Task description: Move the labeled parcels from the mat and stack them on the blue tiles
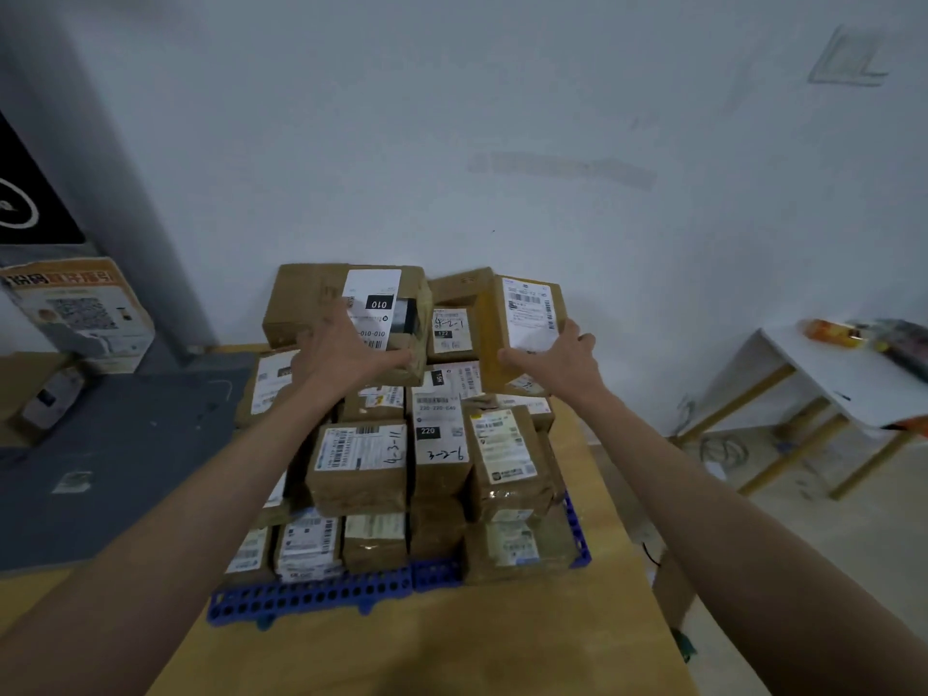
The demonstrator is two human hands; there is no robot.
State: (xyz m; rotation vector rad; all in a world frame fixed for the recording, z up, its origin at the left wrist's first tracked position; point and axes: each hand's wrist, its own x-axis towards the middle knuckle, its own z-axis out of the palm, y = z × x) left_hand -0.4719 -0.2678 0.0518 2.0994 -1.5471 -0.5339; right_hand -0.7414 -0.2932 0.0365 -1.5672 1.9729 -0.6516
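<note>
A tall pile of brown labeled parcels [359,462] stands on the blue perforated tiles [311,595], which lie on a wooden surface. On top at the left lies a wide box with a "010" label [311,303]. My left hand [346,351] lies over its front face with the thumb curled round its lower right corner. At the top right a smaller parcel with a white label [527,313] stands tilted on end. My right hand [557,361] grips its lower edge, fingers up its right side. A box marked "122" [452,331] sits between the two.
A dark grey mat [100,444] lies at the left with one small parcel [47,399] at its far edge. A printed carton [85,313] leans against the grey pillar. A white table with yellow legs [813,384] stands at the right. The white wall is right behind the pile.
</note>
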